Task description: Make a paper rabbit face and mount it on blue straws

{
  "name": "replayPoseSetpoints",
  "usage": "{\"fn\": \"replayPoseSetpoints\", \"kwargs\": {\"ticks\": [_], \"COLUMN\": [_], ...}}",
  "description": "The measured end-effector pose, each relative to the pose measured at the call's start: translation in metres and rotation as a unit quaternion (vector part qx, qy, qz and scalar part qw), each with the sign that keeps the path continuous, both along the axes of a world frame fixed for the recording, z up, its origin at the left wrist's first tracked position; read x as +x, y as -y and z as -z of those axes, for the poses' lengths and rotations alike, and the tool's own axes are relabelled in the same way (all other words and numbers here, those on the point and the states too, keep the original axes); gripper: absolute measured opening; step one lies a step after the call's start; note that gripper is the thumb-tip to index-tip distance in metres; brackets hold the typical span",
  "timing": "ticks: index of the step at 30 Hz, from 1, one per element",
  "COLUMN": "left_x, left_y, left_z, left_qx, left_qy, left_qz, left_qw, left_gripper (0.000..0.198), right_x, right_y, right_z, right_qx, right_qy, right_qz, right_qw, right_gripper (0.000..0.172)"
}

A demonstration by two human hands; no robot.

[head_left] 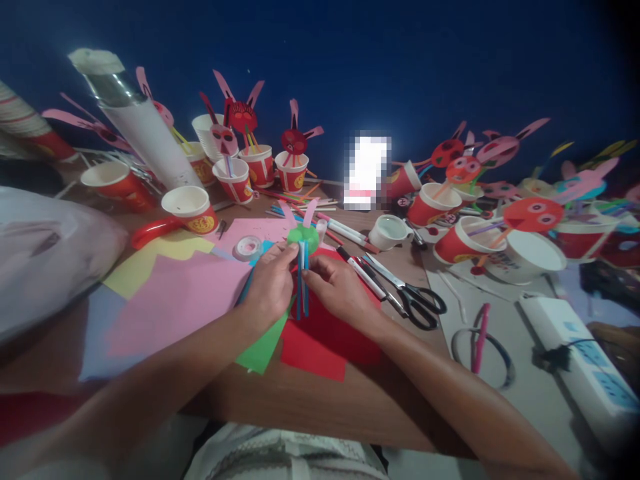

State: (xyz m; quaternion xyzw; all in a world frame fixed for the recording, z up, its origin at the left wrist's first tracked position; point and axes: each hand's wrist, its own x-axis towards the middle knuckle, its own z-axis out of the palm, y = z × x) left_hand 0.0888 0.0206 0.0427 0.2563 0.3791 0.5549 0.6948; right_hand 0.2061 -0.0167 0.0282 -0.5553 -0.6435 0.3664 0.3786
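Observation:
My left hand [273,283] pinches a paper rabbit puppet just under its round green head [303,235], which has two pink ears. Blue and white straws [301,287] hang down from the head between my hands. My right hand [333,277] is closed, its fingertips on the straws from the right side. Beneath my hands lie red paper [320,347] and a green sheet [265,343]. Close to my left hand is a roll of clear tape [247,248]. To the right of my right hand rest black-handled scissors [420,303] and several pens [367,275].
Pink paper [185,307] and yellow paper [150,267] cover the left of the table. Red paper cups [233,187] with rabbit puppets stand along the back. A white mug [390,231] sits behind the scissors. At right lie a power strip [580,353] and a plastic bag [50,253] bulges at left.

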Motion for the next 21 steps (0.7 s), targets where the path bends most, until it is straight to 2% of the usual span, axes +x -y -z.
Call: {"fn": "replayPoseSetpoints", "kwargs": {"ticks": [11,21], "left_x": [-0.0024,-0.0043], "left_y": [-0.0027,-0.0046], "left_z": [0.0045,0.0081], "left_qx": [0.017,0.032], "left_qy": [0.018,0.021], "left_qz": [0.038,0.059], "left_qw": [0.999,0.998], "left_gripper": [0.012,0.010], "right_x": [0.0053,0.0080], "right_y": [-0.0044,-0.0063], "right_z": [0.0006,0.0012], "right_qx": [-0.020,-0.042], "right_qy": [-0.032,-0.046], "right_qz": [-0.011,-0.016], "right_qw": [0.999,0.998], "right_gripper": [0.012,0.016]}}
